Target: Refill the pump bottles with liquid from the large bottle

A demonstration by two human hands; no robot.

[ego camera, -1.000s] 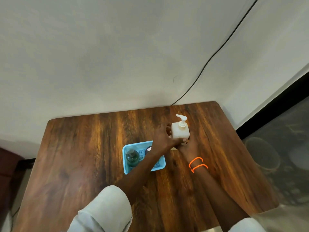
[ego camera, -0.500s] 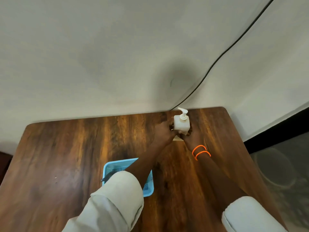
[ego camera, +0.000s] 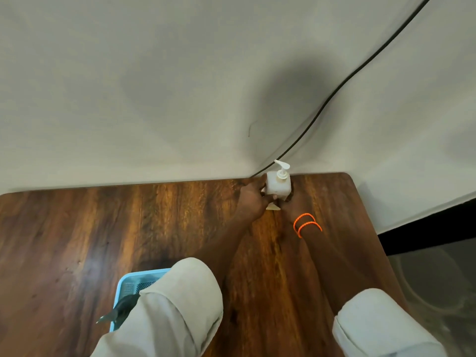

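A person reaches both arms across a dark wooden surface [ego camera: 154, 228] toward its far edge, where it meets a pale wall. A white pump bottle [ego camera: 278, 186] stands upright there, far and right of centre, its pump nozzle pointing left. The left hand [ego camera: 253, 199] grips the bottle's left side, fingers curled round it. The right hand [ego camera: 288, 204] is mostly hidden below and behind the bottle; whether its fingers hold the bottle cannot be told. Two orange bands [ego camera: 307, 225] circle the right wrist. A light blue mesh basket [ego camera: 128, 282] sits near, at the left, partly covered by the left sleeve [ego camera: 175, 305]. A black cable [ego camera: 334, 94] runs down the wall to the surface behind the bottle.
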